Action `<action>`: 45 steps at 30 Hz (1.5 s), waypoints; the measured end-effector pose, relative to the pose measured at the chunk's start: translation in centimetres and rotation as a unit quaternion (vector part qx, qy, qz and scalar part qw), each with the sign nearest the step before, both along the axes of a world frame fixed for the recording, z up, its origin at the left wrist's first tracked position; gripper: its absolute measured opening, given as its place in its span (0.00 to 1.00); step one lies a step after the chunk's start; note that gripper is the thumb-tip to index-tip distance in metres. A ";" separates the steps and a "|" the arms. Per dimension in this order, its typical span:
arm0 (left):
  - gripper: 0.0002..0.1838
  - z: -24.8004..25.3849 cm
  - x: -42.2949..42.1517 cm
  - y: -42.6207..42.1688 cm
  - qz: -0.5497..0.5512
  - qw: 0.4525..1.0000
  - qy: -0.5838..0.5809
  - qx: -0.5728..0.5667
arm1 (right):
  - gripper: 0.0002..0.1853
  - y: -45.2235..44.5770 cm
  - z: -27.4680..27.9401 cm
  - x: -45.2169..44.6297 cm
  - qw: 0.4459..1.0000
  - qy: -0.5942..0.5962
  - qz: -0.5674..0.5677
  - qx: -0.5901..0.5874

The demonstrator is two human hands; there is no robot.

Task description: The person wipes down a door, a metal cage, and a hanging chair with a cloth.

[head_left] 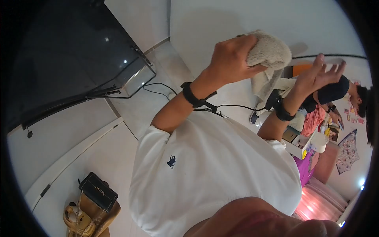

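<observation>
My left hand (pixel 233 59) is closed around a beige, fluffy cloth (pixel 272 52), its fingers and thumb gripping the bunched part. A loose end of the cloth hangs below the hand. Both are in front of a smooth white surface (pixel 237 19); whether the cloth touches it I cannot tell. To the right, my right hand (pixel 320 77) is raised and holds nothing, with its fingers spread apart. A dark band sits on each of my wrists.
A large dark glossy panel (pixel 71 51) fills the upper left. Black cables run behind my arms. A black handbag (pixel 98 191) lies on a brown bag (pixel 110 217) at lower left. Another person (pixel 335 93) bends over a cluttered table at right. Pink curtains (pixel 318 203) hang at lower right.
</observation>
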State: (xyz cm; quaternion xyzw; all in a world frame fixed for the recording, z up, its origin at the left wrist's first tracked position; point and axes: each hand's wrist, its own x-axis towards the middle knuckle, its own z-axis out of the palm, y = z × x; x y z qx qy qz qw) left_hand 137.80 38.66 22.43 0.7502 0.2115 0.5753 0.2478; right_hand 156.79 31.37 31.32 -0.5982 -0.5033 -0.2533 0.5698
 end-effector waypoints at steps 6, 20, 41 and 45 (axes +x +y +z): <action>0.36 -0.2 4.7 2.8 -0.038 0.986 0.111 -0.122 | 0.40 2.0 -2.2 1.5 0.989 -0.130 -0.066 -0.003; 0.38 -17.5 4.8 10.6 -0.075 0.841 -0.024 -0.536 | 0.44 1.3 -6.0 5.0 0.973 -0.142 -0.183 -0.002; 0.35 -7.9 7.0 23.1 -0.334 0.900 -0.176 -0.219 | 0.43 1.0 -5.3 4.4 0.986 -0.079 -0.110 0.098; 0.39 -22.8 8.1 25.3 0.064 0.881 -0.174 -0.436 | 0.34 0.6 -6.8 4.4 0.984 -0.062 -0.079 0.148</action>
